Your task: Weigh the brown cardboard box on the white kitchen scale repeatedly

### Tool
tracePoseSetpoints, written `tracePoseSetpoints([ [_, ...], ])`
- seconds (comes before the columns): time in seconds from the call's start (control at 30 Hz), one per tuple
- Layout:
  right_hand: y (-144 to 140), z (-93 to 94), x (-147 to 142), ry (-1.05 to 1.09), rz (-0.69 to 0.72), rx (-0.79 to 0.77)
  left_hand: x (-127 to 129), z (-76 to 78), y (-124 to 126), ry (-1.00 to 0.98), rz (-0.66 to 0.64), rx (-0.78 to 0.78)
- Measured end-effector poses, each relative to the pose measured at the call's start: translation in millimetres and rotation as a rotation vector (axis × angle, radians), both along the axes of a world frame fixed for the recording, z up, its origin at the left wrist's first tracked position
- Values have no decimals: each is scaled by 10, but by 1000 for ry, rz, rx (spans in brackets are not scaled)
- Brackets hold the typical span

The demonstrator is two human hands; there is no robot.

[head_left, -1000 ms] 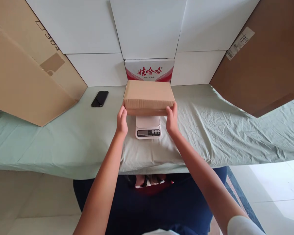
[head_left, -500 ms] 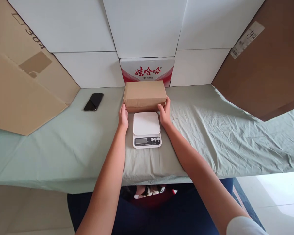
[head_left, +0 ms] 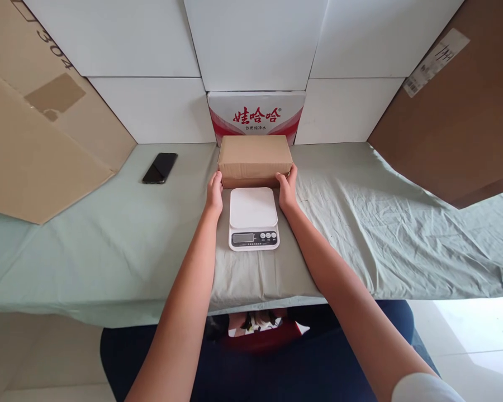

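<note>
A small brown cardboard box (head_left: 255, 151) is held between my two hands, behind the scale. My left hand (head_left: 215, 192) grips its left end, and my right hand (head_left: 288, 187) grips its right end with the thumb on the front face. The fingers behind the box are partly hidden. Between my wrists lies a white digital kitchen scale (head_left: 254, 207), its platform bare and its display dark. Whether the box rests on the cloth or is slightly raised, I cannot tell.
Grey-green cloth (head_left: 109, 245) covers the table. A black phone (head_left: 160, 168) lies to the left. A red-and-white carton (head_left: 256, 114) stands right behind the box, among white boxes (head_left: 251, 44). Large cardboard panels flank both sides, left (head_left: 46, 156) and right (head_left: 448, 117).
The view has shifted slightly. Both hands keep their hold on the cardboard box, which stays behind the scale with little visible movement.
</note>
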State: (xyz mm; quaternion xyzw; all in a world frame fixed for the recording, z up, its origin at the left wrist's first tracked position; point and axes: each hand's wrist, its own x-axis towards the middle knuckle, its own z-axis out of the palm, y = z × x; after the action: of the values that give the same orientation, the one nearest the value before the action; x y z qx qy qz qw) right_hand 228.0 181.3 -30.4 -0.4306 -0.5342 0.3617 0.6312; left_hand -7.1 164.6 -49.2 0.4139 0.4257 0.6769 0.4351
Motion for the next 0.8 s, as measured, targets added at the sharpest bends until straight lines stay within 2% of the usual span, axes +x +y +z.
tracePoseSetpoints([
  [0.37,-89,144,0,72,68,-43,32,61,-31,16,-12,40],
  [0.8,-161,156,52,8,61,-48,75,105,-70,56,19,35],
])
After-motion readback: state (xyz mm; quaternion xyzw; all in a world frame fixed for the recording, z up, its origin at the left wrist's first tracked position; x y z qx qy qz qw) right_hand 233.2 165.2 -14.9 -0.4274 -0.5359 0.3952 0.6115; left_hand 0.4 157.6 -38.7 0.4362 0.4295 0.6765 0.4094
